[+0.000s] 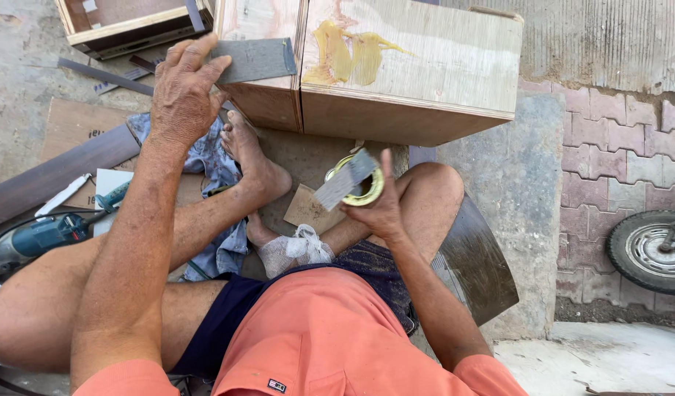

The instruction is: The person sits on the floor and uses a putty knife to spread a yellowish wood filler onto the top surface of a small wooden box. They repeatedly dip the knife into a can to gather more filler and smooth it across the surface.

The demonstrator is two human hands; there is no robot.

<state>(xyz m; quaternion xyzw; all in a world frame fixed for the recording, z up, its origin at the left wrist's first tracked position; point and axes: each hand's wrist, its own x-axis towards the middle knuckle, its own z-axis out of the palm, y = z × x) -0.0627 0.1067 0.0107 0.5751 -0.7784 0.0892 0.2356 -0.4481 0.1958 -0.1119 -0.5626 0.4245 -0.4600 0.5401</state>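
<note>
Down on the rough concrete floor (499,191) outdoors, we're sitting cross-legged, brick paving (616,147) at 3 o'clock with a small wheel (649,249) on it; a plywood box (374,66) smeared with yellow glue (348,55) sits at 12; our left hand (182,92) presses a grey laminate strip (257,60) flat onto the box, fingers curled over its end; our right hand (378,209) pinches a small grey spreader (345,180) over the open glue tin (359,183), just below the box; a blue power tool (33,238) lies at 9.
</note>
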